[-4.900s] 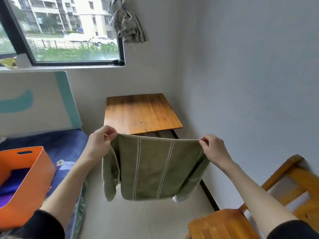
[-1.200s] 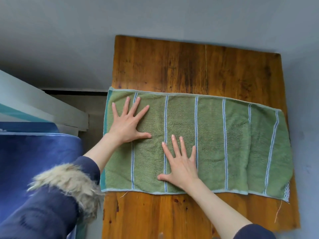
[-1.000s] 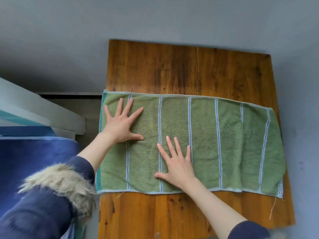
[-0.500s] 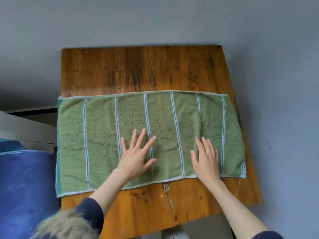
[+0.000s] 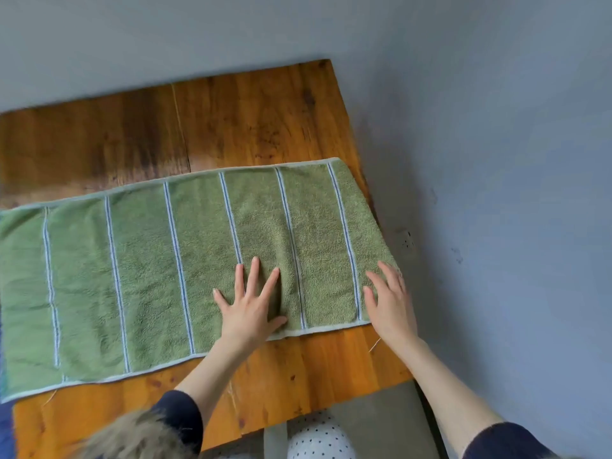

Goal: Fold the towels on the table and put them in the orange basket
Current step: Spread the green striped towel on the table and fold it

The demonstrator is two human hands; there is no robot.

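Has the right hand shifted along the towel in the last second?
Yes. The right hand has slid from the middle of the green towel to its right end, at the table's right edge.

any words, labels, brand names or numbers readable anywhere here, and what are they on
None: no text can be read in this picture.
The green towel shows only pale stripes, no tag or label.
The wooden table has only grain and stains.
The wall bears only scuffs and small dark marks.
The dotted cloth below the table edge shows dots, no letters.
The left hand and right hand lie flat on the towel.
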